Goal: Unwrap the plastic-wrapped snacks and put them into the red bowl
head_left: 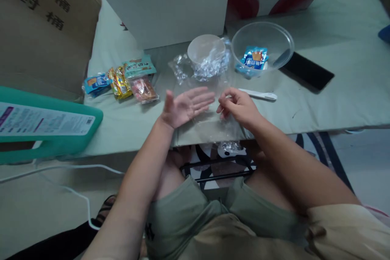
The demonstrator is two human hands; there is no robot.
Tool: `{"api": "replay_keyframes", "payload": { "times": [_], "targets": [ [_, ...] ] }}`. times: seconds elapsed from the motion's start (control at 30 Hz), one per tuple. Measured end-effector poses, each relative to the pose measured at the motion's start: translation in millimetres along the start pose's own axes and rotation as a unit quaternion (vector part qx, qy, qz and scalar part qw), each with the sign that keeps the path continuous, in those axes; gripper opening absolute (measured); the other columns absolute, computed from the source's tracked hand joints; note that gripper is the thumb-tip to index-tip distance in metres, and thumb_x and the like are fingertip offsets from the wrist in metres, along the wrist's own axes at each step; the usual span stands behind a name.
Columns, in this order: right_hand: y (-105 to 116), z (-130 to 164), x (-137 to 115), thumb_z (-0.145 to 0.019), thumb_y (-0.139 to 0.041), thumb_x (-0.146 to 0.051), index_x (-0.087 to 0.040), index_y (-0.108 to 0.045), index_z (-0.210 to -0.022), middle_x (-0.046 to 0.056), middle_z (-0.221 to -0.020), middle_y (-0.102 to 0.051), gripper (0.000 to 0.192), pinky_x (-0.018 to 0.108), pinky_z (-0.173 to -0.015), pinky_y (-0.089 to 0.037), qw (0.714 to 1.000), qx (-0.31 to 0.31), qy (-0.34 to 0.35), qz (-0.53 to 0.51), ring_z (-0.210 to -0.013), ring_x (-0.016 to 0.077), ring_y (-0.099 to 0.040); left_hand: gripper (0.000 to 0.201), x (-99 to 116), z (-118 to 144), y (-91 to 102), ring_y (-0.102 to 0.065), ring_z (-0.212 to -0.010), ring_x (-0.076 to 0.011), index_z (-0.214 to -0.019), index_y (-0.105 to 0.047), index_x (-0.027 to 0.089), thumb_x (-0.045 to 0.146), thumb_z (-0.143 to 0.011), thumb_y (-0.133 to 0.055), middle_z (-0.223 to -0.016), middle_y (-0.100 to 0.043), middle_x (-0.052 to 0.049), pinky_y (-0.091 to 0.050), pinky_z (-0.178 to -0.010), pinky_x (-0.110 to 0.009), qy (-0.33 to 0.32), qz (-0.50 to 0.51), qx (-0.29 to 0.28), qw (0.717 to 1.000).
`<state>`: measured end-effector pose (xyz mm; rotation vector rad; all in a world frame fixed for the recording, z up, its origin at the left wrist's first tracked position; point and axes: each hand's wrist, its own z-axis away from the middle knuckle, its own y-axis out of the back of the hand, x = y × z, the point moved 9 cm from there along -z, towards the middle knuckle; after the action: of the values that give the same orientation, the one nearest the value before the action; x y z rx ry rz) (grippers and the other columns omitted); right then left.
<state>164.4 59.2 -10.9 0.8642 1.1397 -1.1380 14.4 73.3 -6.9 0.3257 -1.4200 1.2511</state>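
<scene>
My left hand (190,107) is spread flat above the table, palm up, with nothing in it. Just to its right, my right hand (239,107) has its fingers curled and pressed together; whatever they may hold is too small or too clear to make out. Thin clear plastic film (210,126) lies beneath both hands. Behind them stands a whitish round tub (205,48) with crumpled clear wrappers (211,67) against its front. A slim white tool (262,95) lies partly behind my right hand.
Wrapped snacks (120,83) lie at left. A clear bowl (262,34) holds blue packets (255,57), beside a black phone (307,72). Cartons (170,4) stand behind. A green jug (94,126), a cable (76,166) and another person's sandalled foot (106,207) are at left.
</scene>
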Motion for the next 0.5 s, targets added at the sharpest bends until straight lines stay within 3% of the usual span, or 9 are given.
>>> {"api": "replay_keyframes", "payload": {
  "times": [0.03, 0.1, 0.17, 0.23, 0.37, 0.43, 0.5],
  "targets": [
    [2.7, -1.7, 2.6, -0.078, -0.076, -0.058, -0.024, -0.051, -0.086, -0.002, -0.065, -0.066, 0.043, 0.024, -0.047, -0.047, 1.0, 0.018, -0.005, -0.005, -0.05, 0.0121, -0.061, 0.085, -7.6, -3.3, -4.5, -0.074, -0.115, -0.0329, -0.12, -0.067, 0.019, 0.075, -0.058, -0.084, -0.124, -0.074, -0.019, -0.062, -0.087, -0.038, 0.021, -0.03, -0.016, 0.999],
    [6.4, -3.8, 4.6, -0.08, -0.074, -0.053, -0.025, -0.055, -0.095, 0.0, -0.076, -0.071, 0.037, 0.025, -0.045, -0.047, 0.999, 0.04, -0.002, -0.005, -0.051, 0.012, -0.062, 0.071, -16.0, -8.4, -1.1, -0.079, -0.091, -0.0259, -0.117, -0.066, 0.021, 0.057, -0.061, -0.092, -0.107, -0.079, -0.014, -0.062, -0.071, -0.03, 0.036, -0.101, 0.007, 0.994],
    [11.2, -3.9, 2.0, -0.083, -0.069, -0.044, -0.026, -0.06, -0.106, 0.004, -0.099, -0.074, 0.03, 0.025, -0.045, -0.048, 0.998, 0.061, 0.021, 0.006, -0.053, 0.0102, -0.062, 0.051, -15.4, -10.4, 10.0, -0.075, -0.062, -0.0185, -0.111, -0.065, 0.022, 0.048, -0.073, -0.086, -0.079, -0.078, -0.005, -0.054, -0.051, -0.023, 0.028, -0.165, 0.064, 0.984],
    [18.1, -2.1, -4.2, -0.084, -0.065, -0.038, -0.026, -0.064, -0.108, 0.005, -0.12, -0.071, 0.027, 0.025, -0.046, -0.048, 0.994, 0.086, 0.058, 0.021, -0.054, 0.0077, -0.061, 0.038, -10.4, -9.4, 17.8, -0.067, -0.046, -0.0163, -0.106, -0.064, 0.023, 0.045, -0.08, -0.079, -0.061, -0.069, 0.001, -0.047, -0.041, -0.022, 0.012, -0.184, 0.098, 0.978],
    [28.8, 4.8, -21.5, -0.079, -0.061, -0.028, -0.023, -0.069, -0.077, 0.005, -0.13, -0.065, 0.01, 0.03, -0.055, -0.053, 0.983, 0.113, 0.138, 0.039, -0.073, 0.0128, -0.067, 0.026, 1.7, -3.1, 21.6, -0.064, -0.043, -0.016, -0.091, -0.067, 0.023, 0.038, -0.073, -0.078, -0.059, -0.068, 0.002, -0.049, -0.041, -0.025, -0.014, -0.12, 0.1, 0.988],
    [30.9, 8.2, -30.1, -0.073, -0.061, -0.022, -0.022, -0.066, -0.062, 0.006, -0.125, -0.066, 0.012, 0.038, -0.073, -0.059, 0.976, 0.112, 0.174, 0.06, -0.097, 0.0218, -0.069, 0.022, 3.1, -0.8, 19.1, -0.066, -0.047, -0.0163, -0.078, -0.07, 0.019, 0.035, -0.066, -0.08, -0.063, -0.071, -0.002, -0.053, -0.046, -0.027, -0.004, -0.099, 0.073, 0.992],
    [33.7, 10.4, -35.1, -0.068, -0.06, -0.017, -0.023, -0.067, -0.058, 0.005, -0.122, -0.067, 0.014, 0.048, -0.098, -0.055, 0.97, 0.117, 0.197, 0.086, -0.119, 0.0275, -0.063, 0.028, 1.7, -0.9, 15.6, -0.07, -0.056, -0.0189, -0.071, -0.074, 0.016, 0.043, -0.065, -0.077, -0.07, -0.074, -0.007, -0.057, -0.054, -0.03, 0.009, -0.093, 0.038, 0.995]
  ]
}}
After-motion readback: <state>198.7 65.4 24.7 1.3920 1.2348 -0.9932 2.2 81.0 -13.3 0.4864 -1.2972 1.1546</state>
